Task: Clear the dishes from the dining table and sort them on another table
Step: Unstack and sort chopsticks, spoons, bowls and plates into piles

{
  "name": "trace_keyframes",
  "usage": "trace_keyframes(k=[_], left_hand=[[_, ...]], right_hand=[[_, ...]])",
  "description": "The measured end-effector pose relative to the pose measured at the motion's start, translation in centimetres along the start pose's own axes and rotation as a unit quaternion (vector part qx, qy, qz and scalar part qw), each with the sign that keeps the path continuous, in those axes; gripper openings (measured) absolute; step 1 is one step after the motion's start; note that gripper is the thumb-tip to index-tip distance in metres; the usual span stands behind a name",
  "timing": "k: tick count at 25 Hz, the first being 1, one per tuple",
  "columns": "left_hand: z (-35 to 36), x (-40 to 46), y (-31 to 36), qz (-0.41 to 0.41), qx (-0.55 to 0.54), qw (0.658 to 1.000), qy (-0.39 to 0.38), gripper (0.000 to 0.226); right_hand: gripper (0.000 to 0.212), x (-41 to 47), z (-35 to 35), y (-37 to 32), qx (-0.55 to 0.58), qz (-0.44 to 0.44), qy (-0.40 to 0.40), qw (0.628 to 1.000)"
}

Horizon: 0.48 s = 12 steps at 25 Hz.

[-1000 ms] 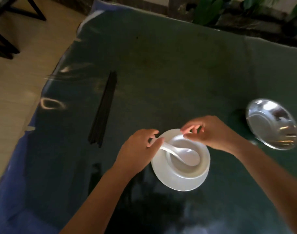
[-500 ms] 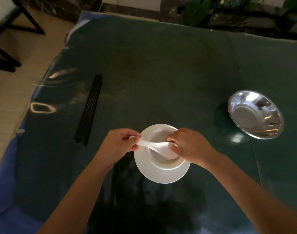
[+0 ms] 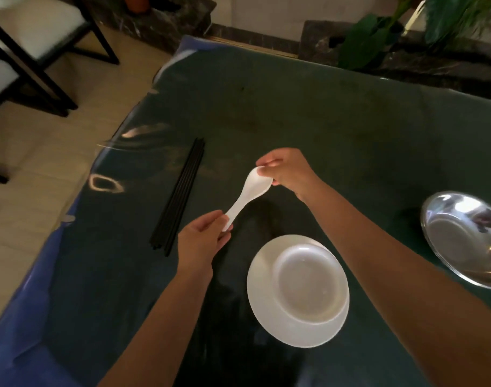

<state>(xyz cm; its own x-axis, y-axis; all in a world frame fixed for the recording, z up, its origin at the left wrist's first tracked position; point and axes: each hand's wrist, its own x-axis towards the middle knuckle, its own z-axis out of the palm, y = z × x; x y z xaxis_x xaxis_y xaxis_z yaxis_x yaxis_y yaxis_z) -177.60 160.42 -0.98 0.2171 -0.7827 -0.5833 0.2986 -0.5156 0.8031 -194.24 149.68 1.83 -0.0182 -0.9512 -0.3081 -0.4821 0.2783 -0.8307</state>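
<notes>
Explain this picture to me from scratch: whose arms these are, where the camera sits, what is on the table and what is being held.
There is no machine here. The arms belong to a person clearing dishes, and the single camera is worn on their head, looking forward and down, so you see the scene as they do.

Both hands hold one white spoon above the table. The left hand pinches the handle end; the right hand grips the scoop end.

On the dark green table, nearest the person, a white bowl sits on a white plate. To the left lies a bundle of black chopsticks. At the right edge sits a shiny metal dish.

Beyond the table are a chair on the left and plants at the back.
</notes>
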Motion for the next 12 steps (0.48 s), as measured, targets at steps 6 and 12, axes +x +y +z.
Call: trace_keyframes(k=[6,12], left_hand=[[0.2,4.6,-1.1,0.041,0.169,0.984,0.045,0.021],[1.0,5.7,-1.9,0.144,0.310,0.937,0.073,0.011]], right_hand=[[0.014,6.9,4.1,-0.3,-0.159,-0.057,-0.039,0.985],[0.010,8.9,5.4,0.9,-0.153,-0.066,-0.051,0.985]])
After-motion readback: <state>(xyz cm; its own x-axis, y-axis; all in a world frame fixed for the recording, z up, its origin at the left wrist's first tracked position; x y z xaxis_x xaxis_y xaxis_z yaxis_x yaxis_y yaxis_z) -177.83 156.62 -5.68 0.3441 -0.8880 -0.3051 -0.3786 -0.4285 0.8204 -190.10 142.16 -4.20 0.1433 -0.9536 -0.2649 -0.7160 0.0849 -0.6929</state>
